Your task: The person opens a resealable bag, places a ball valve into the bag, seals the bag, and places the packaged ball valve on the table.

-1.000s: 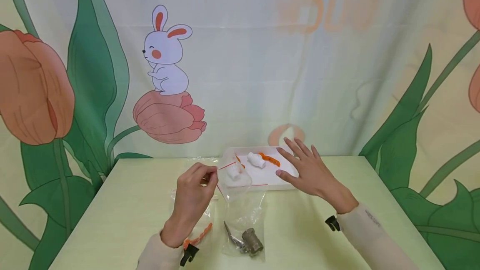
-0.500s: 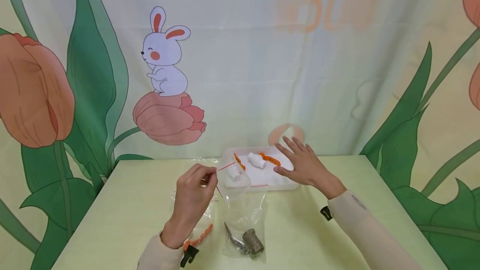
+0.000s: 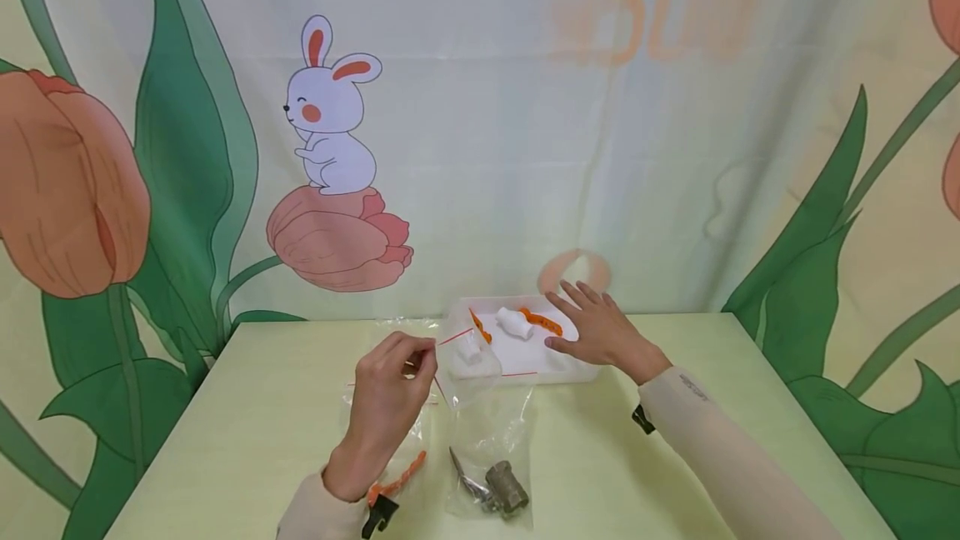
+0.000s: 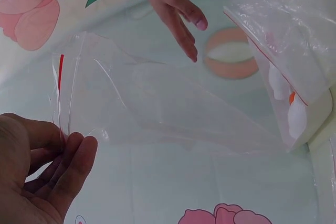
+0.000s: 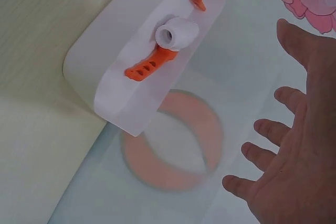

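Observation:
My left hand [image 3: 390,398] pinches the edge of a clear zip bag [image 4: 157,103] between thumb and fingertips. The bag has a red line along its mouth and spreads out from my fingers, overlapping the left end of a white tray [image 3: 551,361] in the head view. Fingers spread, my right hand [image 3: 600,336] is over the tray's right end and holds nothing. In the tray lie white plastic valves [image 5: 181,32] with orange handles [image 5: 149,67]. The right wrist view shows my right palm and fingertips apart from the tray.
Near the front of the table, a clear bag [image 3: 491,432] contains a grey metal valve [image 3: 507,486] with a lever. Left of it, partly behind my left forearm, lies another clear bag with an orange piece [image 3: 405,473]. A printed curtain [image 3: 480,148] hangs behind the table.
My right hand has shifted slightly left over the tray, fingers still spread, and its forearm has swung inward. My left hand keeps its pinch on the bag in nearly the same place.

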`<state>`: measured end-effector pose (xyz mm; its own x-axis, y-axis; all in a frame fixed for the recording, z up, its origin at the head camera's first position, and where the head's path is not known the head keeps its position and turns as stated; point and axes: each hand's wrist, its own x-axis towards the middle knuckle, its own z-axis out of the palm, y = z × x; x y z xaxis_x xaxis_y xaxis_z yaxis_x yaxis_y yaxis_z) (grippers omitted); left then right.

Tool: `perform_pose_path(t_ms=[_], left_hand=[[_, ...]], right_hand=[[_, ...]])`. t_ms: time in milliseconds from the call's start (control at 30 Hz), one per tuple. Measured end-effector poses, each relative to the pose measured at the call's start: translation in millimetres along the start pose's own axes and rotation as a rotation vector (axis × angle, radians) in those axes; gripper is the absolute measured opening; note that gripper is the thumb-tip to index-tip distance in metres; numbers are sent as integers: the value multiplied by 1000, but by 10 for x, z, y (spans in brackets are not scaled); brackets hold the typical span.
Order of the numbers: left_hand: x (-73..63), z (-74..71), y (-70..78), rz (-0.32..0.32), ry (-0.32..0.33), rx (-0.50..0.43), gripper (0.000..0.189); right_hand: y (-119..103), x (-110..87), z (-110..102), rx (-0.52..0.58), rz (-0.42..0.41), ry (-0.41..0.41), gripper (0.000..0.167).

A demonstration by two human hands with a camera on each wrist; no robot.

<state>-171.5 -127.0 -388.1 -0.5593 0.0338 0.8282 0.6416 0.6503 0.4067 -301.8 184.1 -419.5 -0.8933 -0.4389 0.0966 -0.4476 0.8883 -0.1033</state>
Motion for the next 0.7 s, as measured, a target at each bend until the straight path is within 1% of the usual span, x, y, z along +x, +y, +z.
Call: perform_pose_path(t_ms=[133,333,700], left_hand=[[4,1,7,-7,-4,-2,15],[-8,7,6,-17,-15,-2,14],[-31,16,-5,-14,-19,1,14]], right_hand=[[15,78,21,-1,6,-21,80],[31,174,63,3,-8,-51,83],[57,327,205,83,34,-108,84]])
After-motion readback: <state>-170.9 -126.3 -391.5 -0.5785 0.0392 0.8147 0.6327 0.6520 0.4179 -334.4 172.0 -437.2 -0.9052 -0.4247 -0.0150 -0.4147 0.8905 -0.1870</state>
